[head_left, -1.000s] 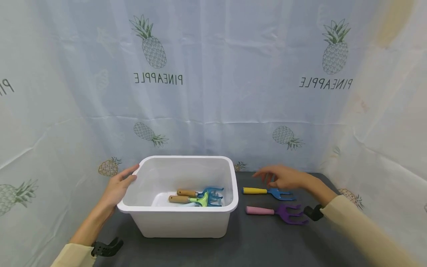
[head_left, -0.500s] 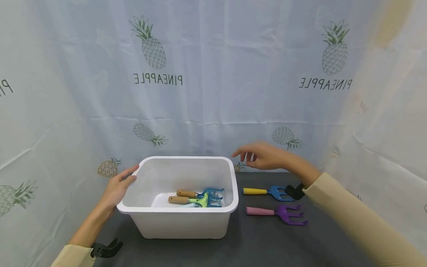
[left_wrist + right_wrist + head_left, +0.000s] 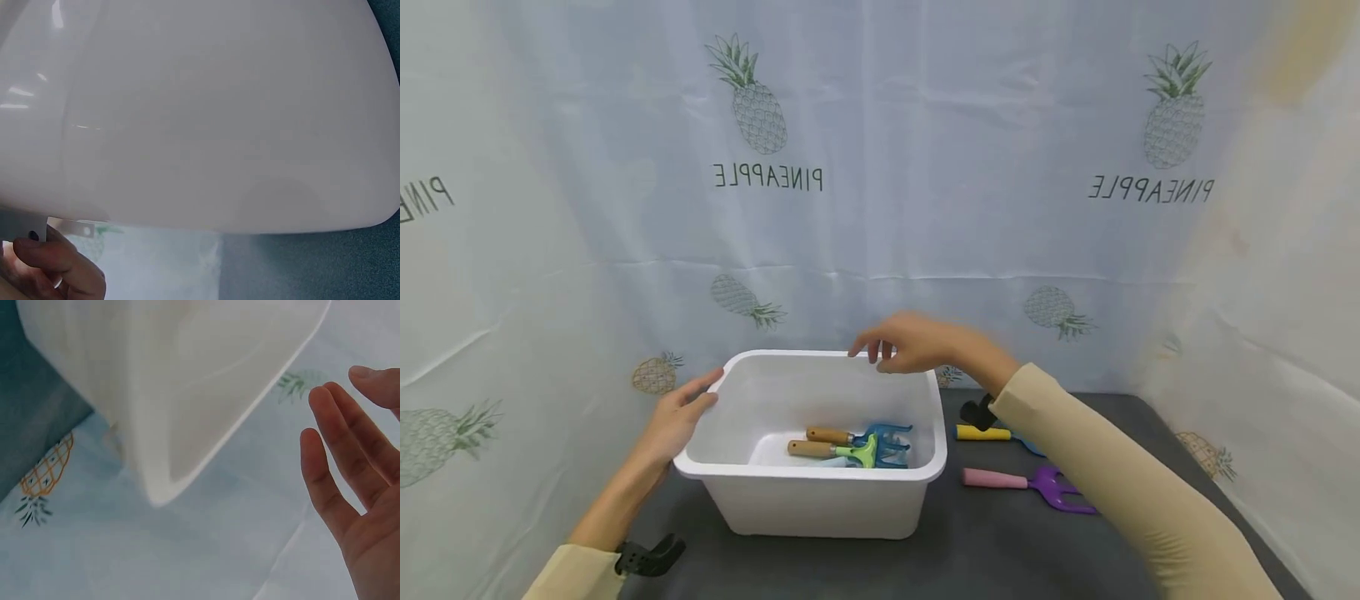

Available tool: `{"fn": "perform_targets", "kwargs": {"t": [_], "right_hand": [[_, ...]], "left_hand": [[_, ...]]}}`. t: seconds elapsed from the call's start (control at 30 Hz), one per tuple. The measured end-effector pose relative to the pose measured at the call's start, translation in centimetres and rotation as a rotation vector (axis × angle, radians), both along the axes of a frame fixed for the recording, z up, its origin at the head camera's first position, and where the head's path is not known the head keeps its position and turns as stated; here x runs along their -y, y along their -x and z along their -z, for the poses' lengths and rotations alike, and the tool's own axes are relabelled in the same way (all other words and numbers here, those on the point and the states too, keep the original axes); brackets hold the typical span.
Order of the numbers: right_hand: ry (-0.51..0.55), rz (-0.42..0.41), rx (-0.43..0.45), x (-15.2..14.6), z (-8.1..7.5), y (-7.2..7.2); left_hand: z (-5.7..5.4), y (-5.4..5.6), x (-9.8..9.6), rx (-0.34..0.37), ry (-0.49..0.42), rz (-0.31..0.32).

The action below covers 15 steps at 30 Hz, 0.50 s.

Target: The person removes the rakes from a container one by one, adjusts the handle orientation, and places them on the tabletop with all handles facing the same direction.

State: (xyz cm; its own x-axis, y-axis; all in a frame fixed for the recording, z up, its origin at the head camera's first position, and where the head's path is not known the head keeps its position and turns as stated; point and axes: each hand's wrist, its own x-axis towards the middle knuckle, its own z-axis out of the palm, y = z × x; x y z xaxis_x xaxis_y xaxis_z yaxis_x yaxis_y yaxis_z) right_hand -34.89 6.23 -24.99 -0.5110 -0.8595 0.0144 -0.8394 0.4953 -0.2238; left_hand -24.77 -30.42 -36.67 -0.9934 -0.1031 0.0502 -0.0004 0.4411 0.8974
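My left hand (image 3: 670, 421) grips the left rim of a white plastic tub (image 3: 820, 507), its curled fingers (image 3: 75, 272) showing below the rim in the left wrist view. Over the tub's back right rim hovers my right hand (image 3: 917, 342), fingers loosely bent and holding nothing. In the right wrist view its fingers (image 3: 350, 462) are spread apart from the tub. Inside lie a blue hand fork (image 3: 829, 435) with a wooden handle and a light green hand tool (image 3: 867, 452), also wooden-handled. Another blue fork-like part and a pale piece show beneath, partly hidden.
Right of the tub, a yellow-handled blue hand fork (image 3: 983, 433) and a pink-handled purple hand fork (image 3: 995, 478) lie on the dark table (image 3: 985, 550). My right sleeve partly covers both. Pineapple-printed curtains (image 3: 955, 208) hang behind and at the sides.
My right hand has risen from above the yellow-handled fork and moved left to over the tub's back right rim. My left hand keeps its grip. The view has shifted slightly.
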Motion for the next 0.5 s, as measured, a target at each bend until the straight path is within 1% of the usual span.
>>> {"fn": "perform_targets", "kwargs": {"t": [0.13,0.27,0.4,0.5], "right_hand": [[-0.043,-0.004,0.058,2.4,0.5,0.6],[-0.051,-0.029,0.148,4.7,1.0,1.6],[-0.041,-0.02,0.273,6.7,2.4,2.5],[-0.034,-0.008,0.389,7.9,4.0,3.0]], "left_hand": [[-0.1,0.2,-0.2,-0.008,-0.006,0.013],[-0.3,0.1,-0.1,-0.005,0.011,0.01],[-0.4,0.0,0.1,0.006,0.01,0.017],[-0.3,-0.1,0.1,0.005,0.013,0.018]]}}
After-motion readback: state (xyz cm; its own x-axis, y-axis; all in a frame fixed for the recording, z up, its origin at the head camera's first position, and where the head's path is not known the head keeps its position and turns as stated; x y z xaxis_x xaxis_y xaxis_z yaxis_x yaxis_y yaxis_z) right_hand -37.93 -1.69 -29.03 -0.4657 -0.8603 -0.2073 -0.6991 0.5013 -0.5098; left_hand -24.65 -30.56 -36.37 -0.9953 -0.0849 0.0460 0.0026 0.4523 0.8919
